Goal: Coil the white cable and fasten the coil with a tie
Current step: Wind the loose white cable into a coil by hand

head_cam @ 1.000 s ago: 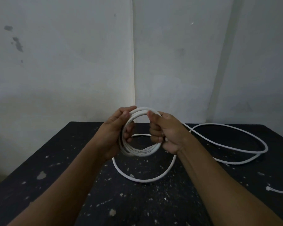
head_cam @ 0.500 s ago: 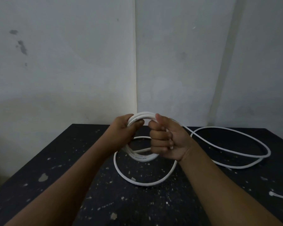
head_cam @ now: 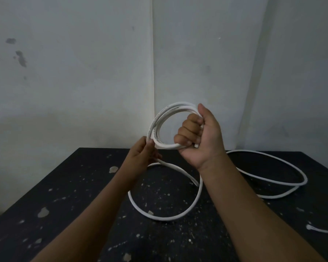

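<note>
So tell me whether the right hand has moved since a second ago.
Yes. The right hand, gripping the coil, rose: it sat across the table's far edge, now mostly above it.

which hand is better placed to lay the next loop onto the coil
Left. The left hand pinches the loose cable beside the coil, where it runs down to the table. The right hand has its grip wrapped round the coil's turns; releasing it would probably let them spring apart.
</note>
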